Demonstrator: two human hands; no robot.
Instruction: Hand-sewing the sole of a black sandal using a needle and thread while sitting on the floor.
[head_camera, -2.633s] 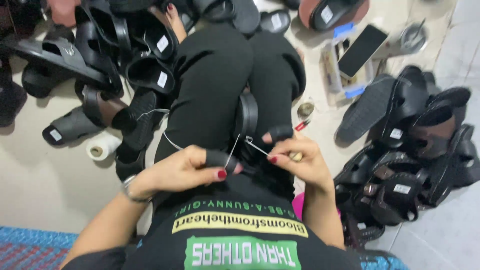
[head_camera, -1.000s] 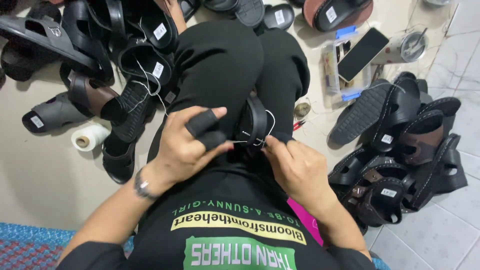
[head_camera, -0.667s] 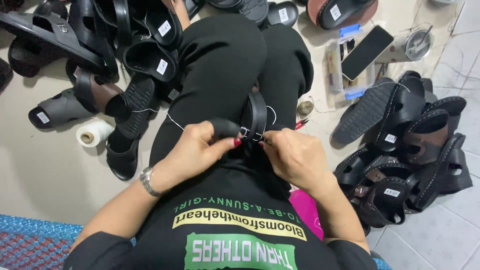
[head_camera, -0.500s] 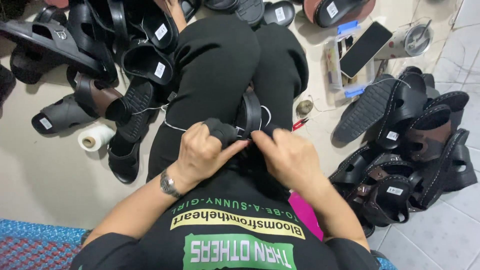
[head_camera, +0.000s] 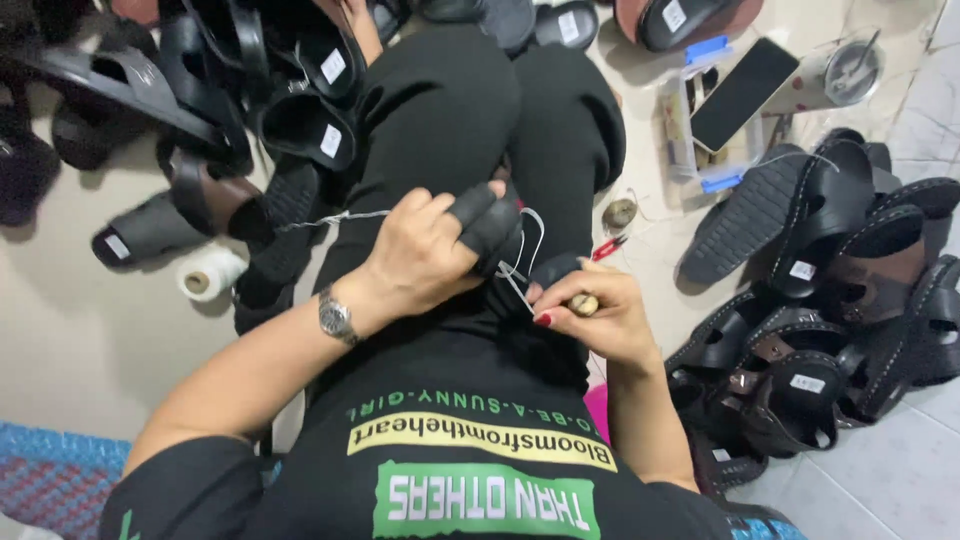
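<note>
Since half a second ago, both hands have drawn slightly apart, opening a white thread loop between them. On the lap lies the black sandal (head_camera: 505, 290), mostly hidden; it looks light and flexible, its strap soft, best held by the firmer sole edge. Closed over that strap is the left hand (head_camera: 425, 255), black guards on two fingers. Pinched tight round a small wooden-handled awl (head_camera: 583, 303) is the right hand (head_camera: 600, 320). Thinnest, the thread (head_camera: 525, 250) looks limp and easily snagged.
</note>
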